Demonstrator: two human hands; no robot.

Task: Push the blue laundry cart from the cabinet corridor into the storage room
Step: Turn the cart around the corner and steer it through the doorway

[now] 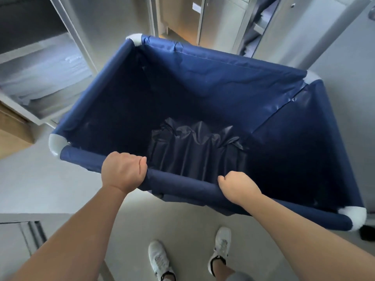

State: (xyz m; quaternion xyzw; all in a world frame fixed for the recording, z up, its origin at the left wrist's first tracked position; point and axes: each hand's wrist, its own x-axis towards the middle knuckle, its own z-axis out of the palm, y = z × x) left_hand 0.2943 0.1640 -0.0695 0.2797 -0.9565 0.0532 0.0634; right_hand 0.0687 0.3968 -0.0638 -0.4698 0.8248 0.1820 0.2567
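Blue laundry cart (pixel 203 82) positioned in corridor between cabinets, open linen shelf (pixel 40 78) at left. Near rail (pixel 182 184) gripped by left hand (pixel 122 171) and right hand (pixel 239 188), fingers wrapped tight around it, spaced apart, judged for even push and steering.

Both hands (pixel 124 171) grip cart (pixel 203 82) rail (pixel 182 184) — L&R.

Up and left of your fingers (pixel 142 161), folded white linen (pixel 40 78) lies on an open shelf (pixel 24 107); steel cabinets (pixel 219 23) stand beyond them, white sneakers (pixel 158 258) below.
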